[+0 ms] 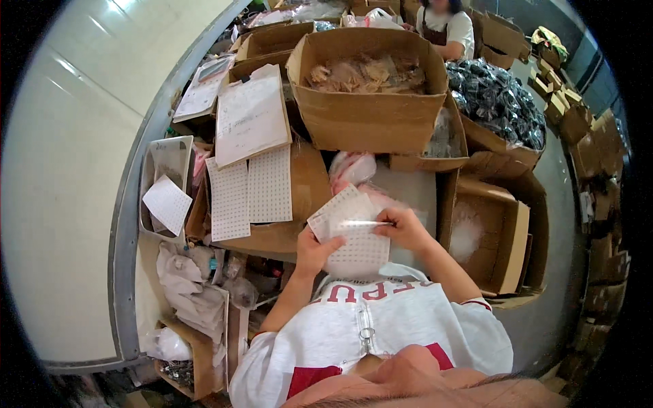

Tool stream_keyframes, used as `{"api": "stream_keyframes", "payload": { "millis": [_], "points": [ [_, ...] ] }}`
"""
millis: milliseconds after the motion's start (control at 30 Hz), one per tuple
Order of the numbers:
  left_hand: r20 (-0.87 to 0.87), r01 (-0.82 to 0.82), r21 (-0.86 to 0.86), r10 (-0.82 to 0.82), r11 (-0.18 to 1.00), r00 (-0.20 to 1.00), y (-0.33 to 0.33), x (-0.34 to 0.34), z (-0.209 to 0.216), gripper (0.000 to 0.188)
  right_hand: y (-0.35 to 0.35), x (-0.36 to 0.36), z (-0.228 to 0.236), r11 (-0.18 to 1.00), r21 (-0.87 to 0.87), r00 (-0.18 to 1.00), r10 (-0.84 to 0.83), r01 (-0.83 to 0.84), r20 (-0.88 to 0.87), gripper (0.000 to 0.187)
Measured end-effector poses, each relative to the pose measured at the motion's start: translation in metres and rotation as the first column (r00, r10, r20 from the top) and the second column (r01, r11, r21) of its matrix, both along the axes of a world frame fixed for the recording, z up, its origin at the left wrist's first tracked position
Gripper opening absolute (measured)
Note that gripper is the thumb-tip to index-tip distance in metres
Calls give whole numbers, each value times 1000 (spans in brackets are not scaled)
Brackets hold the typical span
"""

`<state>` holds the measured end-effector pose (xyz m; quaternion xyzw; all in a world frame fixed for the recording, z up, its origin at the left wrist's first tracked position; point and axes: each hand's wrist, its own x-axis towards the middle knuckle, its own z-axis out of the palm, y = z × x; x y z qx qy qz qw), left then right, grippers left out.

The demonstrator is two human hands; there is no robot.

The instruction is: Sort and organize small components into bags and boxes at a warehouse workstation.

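My left hand (pixel 317 251) grips white label sheets (pixel 360 250), which carry rows of small printed marks and lie in front of my chest. The thumb presses on the top sheet, and one sheet sticks out at an angle toward the upper left. At the sheets' right edge, my right hand (pixel 407 231) is closed, thumb and fingers pinched together. A thin, shiny streak runs from its fingertips across the sheets; glare and blur hide what it is. Just beyond the hands lies a clear plastic bag (pixel 352 167) with pinkish parts.
Ahead stands a large cardboard box (pixel 367 119) with brownish packets. More label sheets (pixel 270 183) lie to the left, under a paper-covered board (pixel 252 115). A white bin (pixel 165 153) is further left. At right are an open carton (pixel 486 238) and dark bagged items (pixel 496 102). A person (pixel 445 30) is at the back.
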<state>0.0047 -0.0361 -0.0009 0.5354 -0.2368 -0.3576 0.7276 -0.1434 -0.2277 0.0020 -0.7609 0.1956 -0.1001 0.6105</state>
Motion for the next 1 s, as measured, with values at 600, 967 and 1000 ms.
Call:
{"api": "stream_keyframes", "payload": {
  "millis": [600,967,1000],
  "points": [
    [-3,-85,140,86,987,996,-4,3,-6,32,-1,7,24,875,-480,980,41,60,197,15],
    [-90,-34,98,43,995,995,-8,-1,-5,31,-1,7,22,755,-656,958,193,-5,214,12],
    [-111,-33,97,44,995,993,-8,0,-7,32,0,7,23,748,-664,954,191,10,230,11]
  ]
}}
